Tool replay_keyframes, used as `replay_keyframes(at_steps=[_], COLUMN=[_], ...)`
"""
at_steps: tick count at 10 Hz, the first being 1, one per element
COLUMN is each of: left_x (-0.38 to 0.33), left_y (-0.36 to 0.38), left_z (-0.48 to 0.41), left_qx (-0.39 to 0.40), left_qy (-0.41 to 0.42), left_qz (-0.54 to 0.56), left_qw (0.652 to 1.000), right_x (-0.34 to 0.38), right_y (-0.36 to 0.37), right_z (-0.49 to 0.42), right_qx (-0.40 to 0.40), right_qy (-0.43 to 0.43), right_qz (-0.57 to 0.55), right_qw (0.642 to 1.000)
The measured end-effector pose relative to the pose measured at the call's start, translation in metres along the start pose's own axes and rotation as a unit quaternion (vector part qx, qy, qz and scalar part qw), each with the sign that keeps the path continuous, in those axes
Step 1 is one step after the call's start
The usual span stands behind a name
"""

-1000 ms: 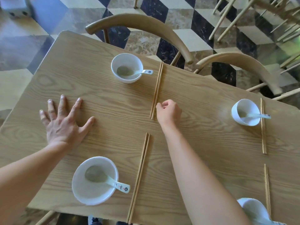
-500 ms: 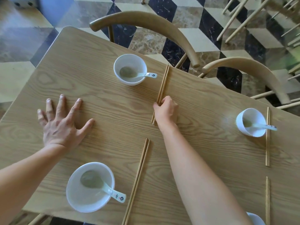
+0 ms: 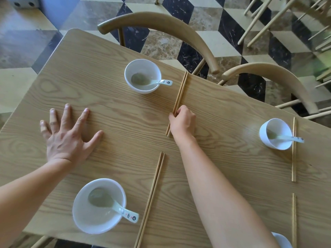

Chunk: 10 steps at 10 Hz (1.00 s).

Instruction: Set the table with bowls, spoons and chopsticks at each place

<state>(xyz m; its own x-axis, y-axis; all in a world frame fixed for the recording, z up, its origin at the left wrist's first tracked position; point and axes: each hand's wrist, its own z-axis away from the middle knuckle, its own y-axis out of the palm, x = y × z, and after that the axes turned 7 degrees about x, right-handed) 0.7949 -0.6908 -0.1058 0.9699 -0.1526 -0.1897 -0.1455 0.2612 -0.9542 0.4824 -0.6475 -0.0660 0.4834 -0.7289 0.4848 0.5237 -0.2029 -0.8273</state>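
On the wooden table (image 3: 111,111), my right hand (image 3: 182,120) pinches the near part of the far pair of chopsticks (image 3: 181,92), which lies beside the far white bowl (image 3: 142,76) with a spoon (image 3: 162,82) in it. My left hand (image 3: 69,135) rests flat on the table with its fingers spread. A near white bowl (image 3: 99,205) holds a spoon (image 3: 123,211), with a pair of chopsticks (image 3: 152,196) to its right. At the right, another bowl (image 3: 275,134) with a spoon (image 3: 290,138) sits next to chopsticks (image 3: 293,149).
A further pair of chopsticks (image 3: 293,219) lies at the near right beside the edge of a white bowl (image 3: 282,240). Two curved wooden chair backs (image 3: 161,24) (image 3: 272,74) stand at the table's far side. More chair legs (image 3: 279,17) stand on the checkered floor beyond.
My right hand moved forward along the far chopsticks and closed its fingers on them. My left hand stayed flat on the table. The view shifted slightly.
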Motion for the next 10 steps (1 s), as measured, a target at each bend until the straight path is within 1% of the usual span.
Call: replay_keyframes(at_steps=[4, 7, 9, 10], left_x=[-0.001, -0.002, 0.0, 0.002], left_y=[-0.003, -0.003, -0.003, -0.005], left_z=[0.0, 0.0, 0.004, -0.001], left_qx=[0.007, 0.012, 0.002, -0.005], left_qy=[0.0, -0.007, 0.004, 0.005], left_qz=[-0.011, -0.007, -0.006, -0.001], left_qw=[1.0, 1.0, 1.0, 1.0], right_x=[-0.001, -0.003, -0.01, -0.02], right_y=[0.0, 0.0, -0.001, -0.004], right_z=[-0.001, 0.001, 0.015, 0.035], right_qx=[0.007, -0.001, -0.013, -0.032], right_qy=[-0.006, -0.005, 0.001, 0.042], right_qz=[0.007, -0.001, -0.01, -0.035], right_qw=[1.0, 1.0, 1.0, 0.998])
